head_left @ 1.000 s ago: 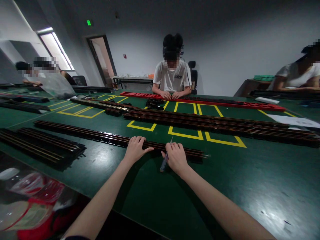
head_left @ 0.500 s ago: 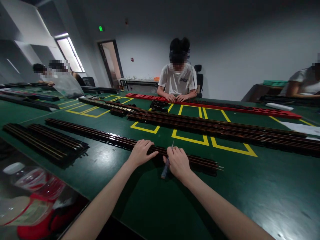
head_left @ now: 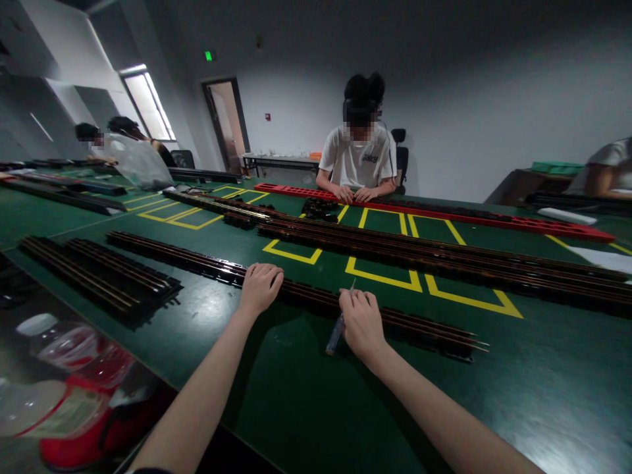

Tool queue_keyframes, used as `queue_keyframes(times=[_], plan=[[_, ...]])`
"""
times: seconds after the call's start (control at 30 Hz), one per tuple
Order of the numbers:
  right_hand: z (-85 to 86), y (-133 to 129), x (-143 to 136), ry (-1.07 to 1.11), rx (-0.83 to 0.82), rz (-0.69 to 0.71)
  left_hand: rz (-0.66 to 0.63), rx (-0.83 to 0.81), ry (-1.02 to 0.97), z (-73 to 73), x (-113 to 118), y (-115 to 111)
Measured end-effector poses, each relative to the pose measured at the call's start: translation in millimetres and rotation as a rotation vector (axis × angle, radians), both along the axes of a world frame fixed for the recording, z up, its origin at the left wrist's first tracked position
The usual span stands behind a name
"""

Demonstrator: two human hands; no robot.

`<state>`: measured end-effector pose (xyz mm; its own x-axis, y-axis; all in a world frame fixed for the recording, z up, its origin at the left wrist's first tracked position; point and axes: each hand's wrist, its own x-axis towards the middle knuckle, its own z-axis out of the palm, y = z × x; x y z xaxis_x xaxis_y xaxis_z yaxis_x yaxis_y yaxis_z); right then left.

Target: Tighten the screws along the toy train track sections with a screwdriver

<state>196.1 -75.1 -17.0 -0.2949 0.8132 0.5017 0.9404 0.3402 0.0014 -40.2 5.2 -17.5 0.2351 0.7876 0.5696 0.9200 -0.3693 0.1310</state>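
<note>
Gap between the 2 hands has widened: left hand [head_left: 261,289] now sits further toward 10 o'clock on the long dark strip [head_left: 313,295], baring more of its middle. Left fingers curled over it; can't tell if gripping. Right hand [head_left: 363,324] closed round slim tool [head_left: 334,337]. Strip on table [head_left: 296,395], running 10 to 4 o'clock.
</note>
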Motion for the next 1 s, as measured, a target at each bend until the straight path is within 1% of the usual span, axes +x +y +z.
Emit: queue_keyframes(times=[0.1,0.23,0.33,0.67,0.77,0.83,1.0], plan=[[0.1,-0.2,3.4,0.020,-0.002,0.057,0.032,-0.008,0.010,-3.8,-6.2,4.7],[0.2,-0.4,4.3,0.041,0.012,0.110,0.048,-0.040,0.057,-6.9,-6.7,6.7],[0.4,-0.1,2.9,0.026,0.012,0.076,0.064,-0.043,0.067,-6.3,-5.3,5.8],[3.0,0.2,0.0,-0.012,-0.014,-0.056,0.045,-0.048,0.033,-4.5,-5.3,4.1],[3.2,-0.5,-1.8,-0.009,-0.029,-0.052,0.043,-0.048,0.037,-4.5,-5.4,4.0],[3.0,-1.6,-3.4,0.003,-0.031,-0.034,0.026,-0.063,0.047,-3.9,-4.4,3.2],[0.4,-4.2,-5.1,0.004,0.014,0.016,-0.075,-0.080,0.056,-0.8,0.2,-0.3]])
